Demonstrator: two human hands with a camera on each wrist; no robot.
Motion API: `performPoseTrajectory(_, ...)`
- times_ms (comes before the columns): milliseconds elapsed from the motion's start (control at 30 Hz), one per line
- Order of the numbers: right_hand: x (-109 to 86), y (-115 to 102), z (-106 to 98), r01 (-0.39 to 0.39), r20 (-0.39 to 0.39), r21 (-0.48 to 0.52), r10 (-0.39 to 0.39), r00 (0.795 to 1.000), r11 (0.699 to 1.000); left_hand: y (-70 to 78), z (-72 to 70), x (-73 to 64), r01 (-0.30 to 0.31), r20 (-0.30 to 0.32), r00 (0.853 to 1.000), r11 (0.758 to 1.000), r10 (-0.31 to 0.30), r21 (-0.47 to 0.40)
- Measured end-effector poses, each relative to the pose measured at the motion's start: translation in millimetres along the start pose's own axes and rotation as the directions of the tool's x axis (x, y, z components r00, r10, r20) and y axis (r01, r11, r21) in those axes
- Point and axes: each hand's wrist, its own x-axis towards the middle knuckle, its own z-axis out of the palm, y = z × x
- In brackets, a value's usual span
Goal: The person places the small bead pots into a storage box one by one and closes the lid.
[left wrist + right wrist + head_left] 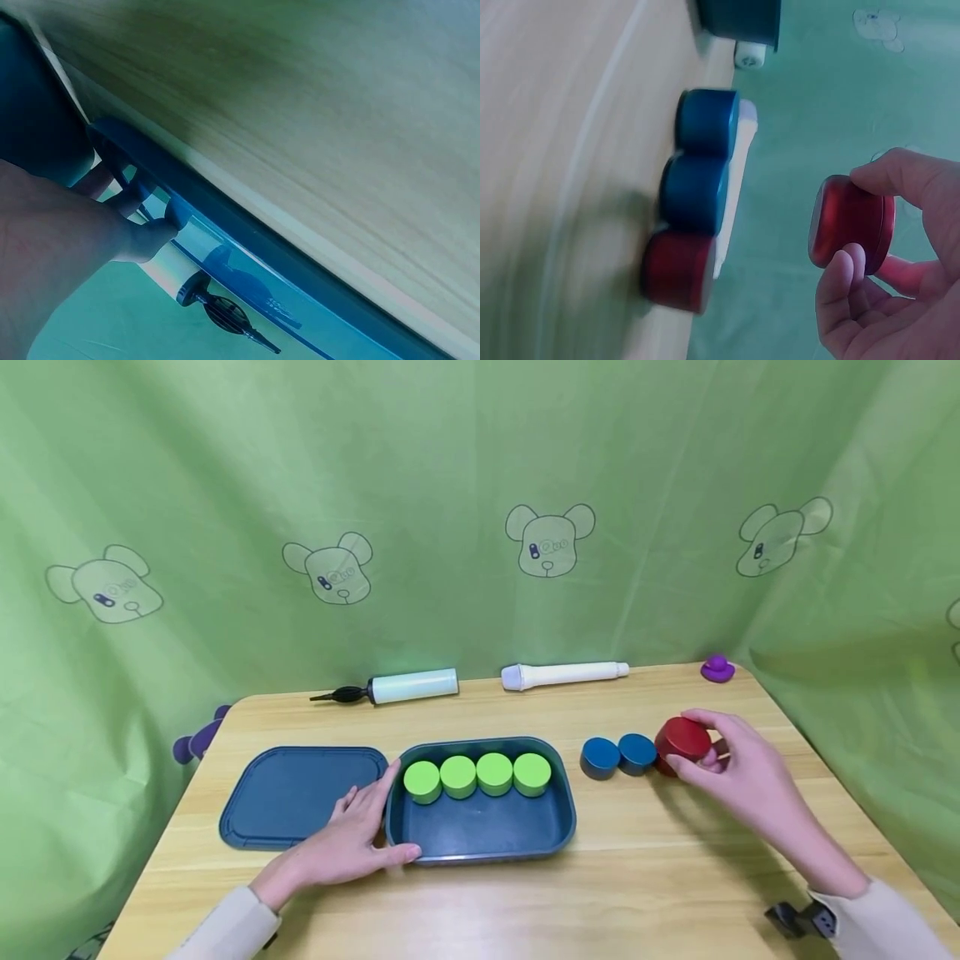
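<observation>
My right hand (742, 768) pinches a round red tin (849, 225) between thumb and fingers. It is raised off the table, overlapping a second red tin (676, 270) in the head view. That second tin stands at the right end of a row with two blue tins (600, 758). At the left end of a dark blue box (487, 853), my left hand (348, 842) rests with thumb and fingers spread along its side and front corner. Inside the box, several lime-green tins (458, 775) line the back wall. The flat blue lid (292, 797) lies left of the box.
Along the table's back edge lie a hand pump (412, 686) with a black nozzle, a white wand-like stick (566, 675) and a small purple object (717, 669). Another purple thing (201, 739) shows past the left edge. A green curtain (450, 485) hangs behind the wooden table (465, 918).
</observation>
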Motion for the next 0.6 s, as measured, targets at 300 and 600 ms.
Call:
performPoseTrajectory(300,10.4,-36.7,18.1,0.054,0.023,0.045,-0.055,0.998,0.998,-0.4,-0.1,-1.0,-0.014,-0.021,1.000,1.000,0.014,0.008)
performPoseTrajectory(600,13.2,-68.1,45.6,0.122,0.062,0.064,-0.126,0.990,0.990,-1.7,0.3,-0.2,-0.003,-0.010,1.000,1.000,0.003,-0.006)
